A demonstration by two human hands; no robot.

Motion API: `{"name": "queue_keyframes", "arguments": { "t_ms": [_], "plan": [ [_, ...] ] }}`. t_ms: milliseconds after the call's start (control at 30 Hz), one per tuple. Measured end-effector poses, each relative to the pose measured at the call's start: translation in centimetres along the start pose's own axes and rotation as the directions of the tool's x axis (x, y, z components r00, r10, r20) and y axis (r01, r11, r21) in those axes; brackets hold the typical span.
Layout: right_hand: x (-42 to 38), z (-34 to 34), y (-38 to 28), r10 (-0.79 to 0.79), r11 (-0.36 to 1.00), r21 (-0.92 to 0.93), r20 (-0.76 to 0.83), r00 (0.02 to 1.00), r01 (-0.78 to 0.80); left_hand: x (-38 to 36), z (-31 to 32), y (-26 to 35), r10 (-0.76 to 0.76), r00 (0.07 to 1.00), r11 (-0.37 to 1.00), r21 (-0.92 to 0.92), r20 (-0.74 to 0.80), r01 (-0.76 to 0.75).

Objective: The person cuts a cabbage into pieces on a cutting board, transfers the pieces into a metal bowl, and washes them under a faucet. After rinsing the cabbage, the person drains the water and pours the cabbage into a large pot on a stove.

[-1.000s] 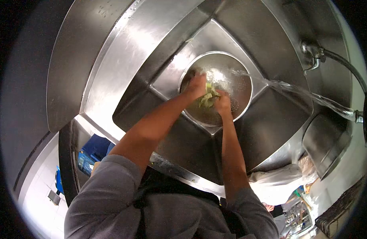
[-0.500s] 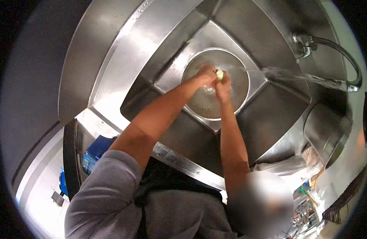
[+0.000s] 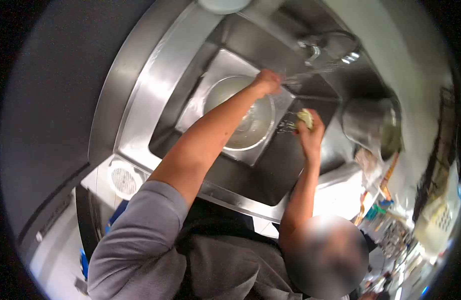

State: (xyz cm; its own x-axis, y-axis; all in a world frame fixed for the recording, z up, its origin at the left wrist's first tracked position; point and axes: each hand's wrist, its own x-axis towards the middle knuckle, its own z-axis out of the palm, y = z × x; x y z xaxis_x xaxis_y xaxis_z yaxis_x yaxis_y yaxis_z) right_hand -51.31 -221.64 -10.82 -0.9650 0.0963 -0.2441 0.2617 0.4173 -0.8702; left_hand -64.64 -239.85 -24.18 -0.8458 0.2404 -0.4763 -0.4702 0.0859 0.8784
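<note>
My right hand (image 3: 312,131) is closed on a small pale yellow-green piece (image 3: 305,118), whose kind I cannot make out. It is held over the right side of the steel sink (image 3: 273,175), with water drops beside it. My left hand (image 3: 268,83) is at the upper right rim of a round metal bowl (image 3: 215,135), near the stream from the tap. Its fingers look curled and are blurred; whatever they may hold is hidden. The bowl stands on the sink floor with water in it, partly covered by my left forearm.
A tap (image 3: 310,52) with a curved spout (image 3: 350,57) runs at the upper right. A steel container (image 3: 370,122) stands on the right ledge near a clear plastic bag (image 3: 366,162). A round white object (image 3: 224,4) is at the top edge. A floor drain (image 3: 124,179) shows at left.
My hands were together over the bowl at the pale piece. Now they are apart: my right hand has carried the piece right, my left is closer to the stream. The view has shifted.
</note>
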Motion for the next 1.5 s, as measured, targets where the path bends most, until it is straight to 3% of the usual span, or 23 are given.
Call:
{"name": "queue_keyframes", "arguments": {
  "t_ms": [100, 133, 167, 233, 267, 300, 333, 433, 533, 600, 633, 667, 700, 800, 867, 933, 1000, 1067, 1167, 1267, 1333, 1400, 1500],
  "plan": [
    [-1.8, -12.3, -3.5, -0.511, 0.78, -0.562, -0.315, 0.8, 0.276, 0.6, 1.4, 1.1, -0.183, 0.962, 0.897, -0.368, 0.201, 0.247],
    [-2.3, -15.1, -6.3, -0.653, 0.654, -0.707, -0.346, 0.673, 0.27, 1.6, 2.4, -1.2, 0.034, 0.998, 0.995, -0.099, 0.047, -0.029],
    [-2.2, -17.5, -8.7, -0.779, 0.514, -0.826, -0.338, 0.529, 0.229, 3.6, 3.5, -4.9, 0.295, 0.955, 0.937, 0.209, -0.046, -0.279],
    [-1.4, -21.7, -9.1, -0.753, 0.506, -0.859, -0.395, 0.527, 0.077, 3.7, 4.6, -3.7, 0.375, 0.922, 0.878, 0.353, -0.093, -0.322],
    [-0.8, -24.2, -7.6, -0.58, 0.494, -0.864, -0.412, 0.703, -0.099, 1.3, 5.4, -0.2, 0.183, 0.979, 0.969, 0.187, -0.093, -0.163],
    [-0.5, -24.9, -8.0, -0.546, 0.516, -0.855, -0.372, 0.751, -0.048, -1.2, 6.5, 2.4, -0.02, 0.998, 1.0, 0.018, -0.059, 0.021],
    [0.0, -25.3, -8.6, -0.515, 0.539, -0.842, -0.322, 0.794, 0.008, -2.6, 7.6, 3.8, 0.052, 0.995, 0.993, -0.097, -0.086, -0.06],
    [-0.8, -25.0, -10.7, -0.433, 0.668, -0.737, -0.275, 0.858, 0.101, -2.6, 10.2, 8.3, 0.141, 0.957, 0.986, 0.121, -0.254, -0.113],
    [-2.1, -24.1, -9.7, -0.376, 0.707, -0.705, -0.313, 0.873, 0.052, 4.2, 12.4, 4.4, 0.402, 0.84, 0.85, -0.193, -0.365, -0.491],
    [-1.6, -24.3, -8.0, -0.397, 0.673, -0.736, -0.276, 0.875, 0.072, 5.2, 12.8, 5.6, 0.381, 0.861, 0.766, -0.407, -0.336, -0.498],
    [-1.7, -24.5, -7.5, -0.474, 0.617, -0.775, -0.226, 0.851, 0.138, 5.1, 12.6, 6.9, 0.201, 0.931, 0.717, -0.602, -0.304, -0.351],
    [-2.6, -24.0, -7.8, -0.483, 0.478, -0.878, -0.237, 0.843, 0.028, 2.5, 12.4, 10.9, -0.039, 0.971, 0.588, -0.791, -0.238, -0.17],
    [-2.8, -23.8, -7.7, -0.45, 0.461, -0.887, -0.219, 0.866, 0.015, 1.7, 12.4, 12.7, -0.126, 0.969, 0.52, -0.846, -0.213, -0.118],
    [-1.8, -23.3, -4.7, -0.392, 0.416, -0.908, -0.223, 0.893, -0.044, 4.7, 11.3, 10.1, -0.192, 0.956, 0.512, -0.854, -0.221, -0.095],
    [-1.8, -22.6, -4.0, -0.386, 0.51, -0.86, -0.23, 0.893, -0.001, 3.7, 10.7, 12.0, -0.233, 0.94, 0.52, -0.849, -0.248, -0.095],
    [-2.2, -21.2, -3.6, -0.422, 0.521, -0.854, -0.245, 0.873, 0.012, 7.3, 8.7, 7.7, 0.134, 0.952, 0.76, -0.588, -0.274, -0.276],
    [-4.0, -19.2, -3.9, -0.508, 0.51, -0.859, -0.258, 0.822, 0.046, 6.3, 9.9, 8.7, 0.177, 0.949, 0.768, -0.566, -0.259, -0.298],
    [-6.4, -18.3, -6.1, -0.61, 0.581, -0.8, -0.307, 0.73, 0.148, 3.7, 10.8, 12.8, -0.112, 0.96, 0.601, -0.787, -0.255, -0.139],
    [-9.9, -16.8, -9.9, -0.613, 0.688, -0.686, -0.373, 0.696, 0.238, 0.3, 11.3, 16.0, -0.002, 0.984, 0.805, -0.584, -0.176, -0.103],
    [-13.5, -14.3, -12.4, -0.612, 0.734, -0.604, -0.391, 0.688, 0.311, -3.5, 8.0, 16.0, 0.104, 0.969, 0.983, -0.169, 0.225, -0.066],
    [-16.9, -11.7, -13.0, -0.609, 0.753, -0.562, -0.396, 0.687, 0.344, -8.4, 5.9, 14.9, -0.02, 0.951, 0.996, -0.08, 0.307, 0.046],
    [-20.4, -8.7, -12.9, -0.621, 0.761, -0.53, -0.43, 0.656, 0.374, -9.9, 3.3, 12.0, 0.053, 0.972, 0.982, 0.166, 0.23, -0.093],
    [-25.4, -6.0, -13.0, -0.564, 0.81, -0.462, -0.451, 0.691, 0.36, -8.1, 2.7, 9.8, 0.444, 0.76, 0.658, 0.403, 0.475, -0.636]
  ]
}}
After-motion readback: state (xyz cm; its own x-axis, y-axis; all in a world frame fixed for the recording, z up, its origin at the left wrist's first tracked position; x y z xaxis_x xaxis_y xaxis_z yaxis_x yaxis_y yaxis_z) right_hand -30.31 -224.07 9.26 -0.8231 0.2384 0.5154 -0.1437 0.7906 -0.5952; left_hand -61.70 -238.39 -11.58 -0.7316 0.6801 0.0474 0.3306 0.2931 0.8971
